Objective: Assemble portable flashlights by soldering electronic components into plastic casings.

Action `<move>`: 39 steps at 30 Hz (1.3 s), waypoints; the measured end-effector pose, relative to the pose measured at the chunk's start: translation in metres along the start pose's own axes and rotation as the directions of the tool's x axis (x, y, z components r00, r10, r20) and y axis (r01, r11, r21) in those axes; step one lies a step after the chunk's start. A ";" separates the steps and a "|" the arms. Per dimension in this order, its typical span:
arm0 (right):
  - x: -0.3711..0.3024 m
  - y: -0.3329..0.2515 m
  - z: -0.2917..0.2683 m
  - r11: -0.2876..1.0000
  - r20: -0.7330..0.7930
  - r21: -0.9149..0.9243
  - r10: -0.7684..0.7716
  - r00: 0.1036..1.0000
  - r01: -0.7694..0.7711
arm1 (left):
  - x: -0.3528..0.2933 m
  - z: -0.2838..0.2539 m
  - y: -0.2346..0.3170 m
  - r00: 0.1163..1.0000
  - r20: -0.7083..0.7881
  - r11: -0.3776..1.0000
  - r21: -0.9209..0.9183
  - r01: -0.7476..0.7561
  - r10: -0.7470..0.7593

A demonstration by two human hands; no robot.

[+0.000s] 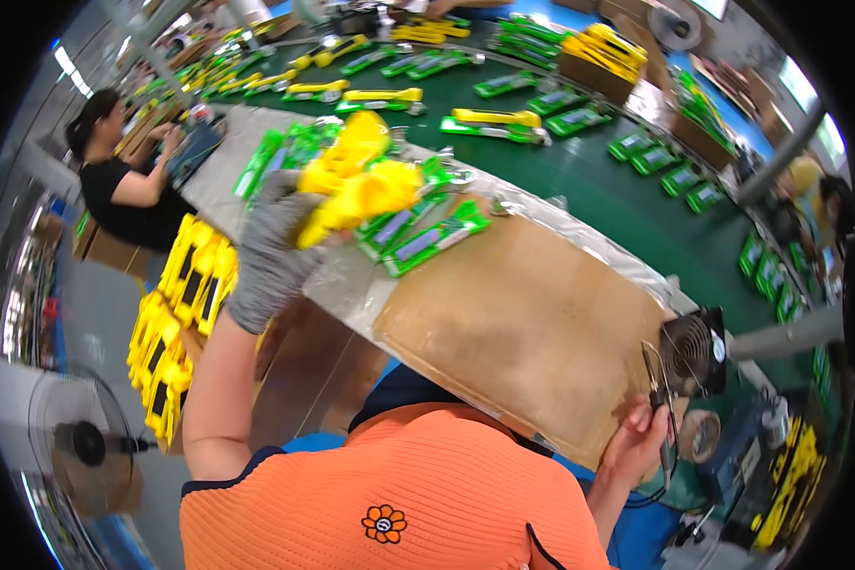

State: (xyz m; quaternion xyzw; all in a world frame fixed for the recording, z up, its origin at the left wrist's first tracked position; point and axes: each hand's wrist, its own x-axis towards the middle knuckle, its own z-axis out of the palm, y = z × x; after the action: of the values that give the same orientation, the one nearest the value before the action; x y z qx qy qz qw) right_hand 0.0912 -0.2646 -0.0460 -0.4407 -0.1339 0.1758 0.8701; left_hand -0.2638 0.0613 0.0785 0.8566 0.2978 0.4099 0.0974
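Note:
My left hand (274,249), in a grey glove, is closed around yellow plastic parts (363,185), blurred by motion, above the left end of the bench. Beneath and beside them lie several green parts (437,237) with pale strips, next to a cardboard sheet (527,323). Over the sheet's right edge, my bare right hand (636,444) is closed on the handle of a soldering iron (663,404). Its metal end points up and away from me, close to a small black fan (693,351).
A green conveyor (627,218) carries rows of yellow and green parts past the bench. A box of yellow parts (185,323) stands at left, near a standing fan (85,442). A co-worker (128,185) sits at far left. A blue device (736,442) stands at right.

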 end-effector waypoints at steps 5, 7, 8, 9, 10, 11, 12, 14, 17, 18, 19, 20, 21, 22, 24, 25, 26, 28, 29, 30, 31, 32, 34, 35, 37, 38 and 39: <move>-0.008 -0.014 0.002 0.991 -0.014 -0.079 -0.113 0.994 0.111 | 0.031 0.139 0.071 0.887 0.313 0.940 -0.106 -0.323 0.340; -0.011 -0.018 0.002 0.984 -0.031 -0.110 -0.142 0.989 0.137 | 0.032 0.191 0.093 0.772 0.489 0.902 -0.078 -0.425 0.406; -0.010 -0.017 -0.004 0.986 -0.047 -0.117 -0.125 0.991 0.118 | 0.033 0.208 0.104 0.715 0.583 0.904 -0.082 -0.419 0.385; -0.011 -0.017 0.002 0.984 -0.061 -0.133 -0.129 0.990 0.120 | 0.034 0.217 0.110 0.714 0.589 0.904 -0.071 -0.421 0.379; -0.010 -0.015 -0.004 0.982 -0.042 -0.149 -0.127 0.991 0.119 | 0.038 0.224 0.114 0.711 0.593 0.903 -0.065 -0.425 0.378; -0.010 -0.013 -0.011 0.981 -0.052 -0.153 -0.129 0.990 0.120 | 0.045 0.224 0.116 0.690 0.616 0.909 -0.115 -0.400 0.381; -0.012 -0.010 -0.015 0.982 -0.062 -0.153 -0.124 0.990 0.113 | 0.047 0.223 0.117 0.703 0.591 0.912 -0.161 -0.378 0.395; -0.011 -0.011 -0.015 0.980 -0.071 -0.140 -0.150 0.986 0.139 | 0.042 0.229 0.117 0.753 0.513 0.911 -0.212 -0.354 0.412; -0.008 -0.013 -0.014 0.979 -0.064 -0.146 -0.151 0.986 0.141 | 0.033 0.229 0.110 0.769 0.398 0.865 -0.265 -0.425 0.500; -0.006 -0.013 -0.012 0.980 -0.059 -0.161 -0.131 0.990 0.120 | 0.030 0.231 0.107 0.782 0.373 0.864 -0.273 -0.423 0.500; -0.005 -0.014 -0.010 0.980 -0.052 -0.175 -0.111 0.992 0.100 | 0.027 0.232 0.106 0.794 0.346 0.863 -0.279 -0.421 0.499; -0.006 -0.015 -0.009 0.979 -0.057 -0.178 -0.108 0.993 0.096 | 0.026 0.233 0.107 0.794 0.299 0.845 -0.276 -0.459 0.529; -0.006 -0.014 -0.010 0.979 -0.061 -0.181 -0.102 0.993 0.089 | 0.024 0.235 0.108 0.784 0.288 0.833 -0.249 -0.494 0.550; -0.005 -0.014 -0.012 0.978 -0.053 -0.183 -0.109 0.993 0.098 | 0.022 0.237 0.108 0.772 0.278 0.820 -0.220 -0.528 0.572; -0.005 -0.014 -0.012 0.976 -0.045 -0.192 -0.109 0.993 0.098 | 0.016 0.243 0.106 0.755 0.265 0.800 -0.233 -0.553 0.599; -0.005 -0.014 -0.012 0.977 -0.044 -0.192 -0.105 0.994 0.094 | 0.012 0.242 0.106 0.760 0.291 0.810 -0.288 -0.510 0.582; -0.005 -0.014 -0.013 0.978 -0.040 -0.189 -0.104 0.994 0.094 | 0.009 0.240 0.108 0.762 0.316 0.817 -0.341 -0.465 0.565; -0.005 -0.013 -0.013 0.977 -0.038 -0.189 -0.107 0.993 0.098 | 0.013 0.234 0.114 0.747 0.355 0.820 -0.354 -0.449 0.562; -0.006 -0.013 -0.013 0.975 -0.047 -0.196 -0.112 0.993 0.101 | 0.018 0.233 0.114 0.760 0.347 0.824 -0.375 -0.424 0.549; -0.006 -0.013 -0.012 0.975 -0.051 -0.200 -0.113 0.992 0.101 | 0.024 0.230 0.114 0.776 0.340 0.830 -0.390 -0.398 0.531; -0.006 -0.013 -0.013 0.974 -0.053 -0.205 -0.113 0.992 0.100 | 0.037 0.230 0.107 0.787 0.350 0.845 -0.382 -0.375 0.508; -0.006 -0.013 -0.013 0.972 -0.054 -0.210 -0.122 0.991 0.109 | 0.049 0.232 0.104 0.839 0.284 0.874 -0.304 -0.380 0.463; -0.006 -0.014 -0.012 0.972 -0.045 -0.209 -0.123 0.991 0.111 | 0.075 0.238 0.089 0.875 0.319 0.930 -0.187 -0.318 0.363; -0.006 -0.013 -0.012 0.974 -0.064 -0.202 -0.116 0.991 0.101 | 0.084 0.249 0.080 0.862 0.357 0.933 -0.153 -0.327 0.361; -0.004 -0.011 -0.008 0.979 -0.075 -0.181 -0.103 0.992 0.088 | 0.092 0.268 0.059 0.835 0.436 0.941 -0.194 -0.276 0.335; -0.005 -0.011 -0.007 0.981 -0.074 -0.174 -0.100 0.992 0.086 | 0.091 0.276 0.052 0.792 0.505 0.937 -0.249 -0.247 0.343; -0.005 -0.011 -0.007 0.981 -0.105 -0.176 -0.096 0.990 0.077 | 0.093 0.281 0.053 0.707 0.592 0.919 -0.309 -0.244 0.387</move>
State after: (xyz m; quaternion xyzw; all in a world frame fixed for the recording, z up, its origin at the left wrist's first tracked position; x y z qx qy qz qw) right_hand 0.0913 -0.2782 -0.0411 -0.5170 -0.1181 0.1003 0.8418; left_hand 0.0182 0.0955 -0.0208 0.9675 0.0501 0.1312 0.2104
